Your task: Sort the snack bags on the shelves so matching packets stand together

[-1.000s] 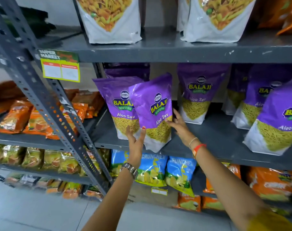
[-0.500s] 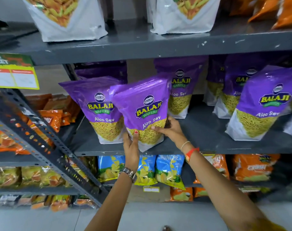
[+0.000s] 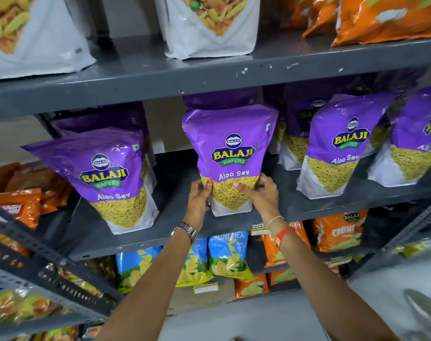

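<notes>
Purple Aloo Sev bag (image 3: 230,153) is gripped low down by both hands, left hand (image 3: 199,198) and right hand (image 3: 263,193), kept upright on the grey shelf (image 3: 308,207)

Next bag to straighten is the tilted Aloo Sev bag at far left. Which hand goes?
Left, probably. The left hand is nearer the tilted Aloo Sev bag; the right hand can steady the centre Aloo Sev bag.

Middle shelf (image 3: 234,217): the held purple foil Aloo Sev packet (image 3: 230,153) stands upright at its front edge, between two like packets.
Left neighbour (image 3: 104,178): tilted, well apart.
Right neighbour (image 3: 337,143): nearer, more packets behind it.
Hands: left hand (image 3: 197,200) and right hand (image 3: 263,195) clasp the packet's lower sides.
Above: white pouches (image 3: 209,25).
Below: blue crisp bags (image 3: 226,257).
</notes>
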